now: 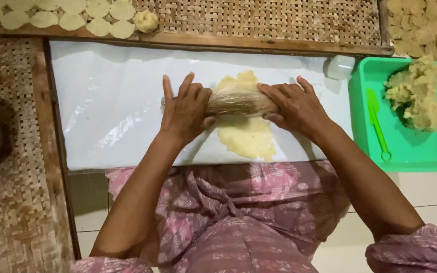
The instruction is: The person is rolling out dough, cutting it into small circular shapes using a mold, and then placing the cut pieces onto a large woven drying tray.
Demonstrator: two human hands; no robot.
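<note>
Sheet (117, 101): my glossy white plastic.
Roller (238, 102): clear, shiny.
Dough (249, 136): matt, soft.
Mat (279, 20): rough woven cane.
Tray (410, 151): smooth green plastic.

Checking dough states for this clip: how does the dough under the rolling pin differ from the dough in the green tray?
The dough under the rolling pin is pressed flat, smooth and pale yellow on the white sheet; the dough in the green tray is piled, crumbly and duller. The left hand and right hand press the rolling pin over the first; the second lies untouched.
</note>
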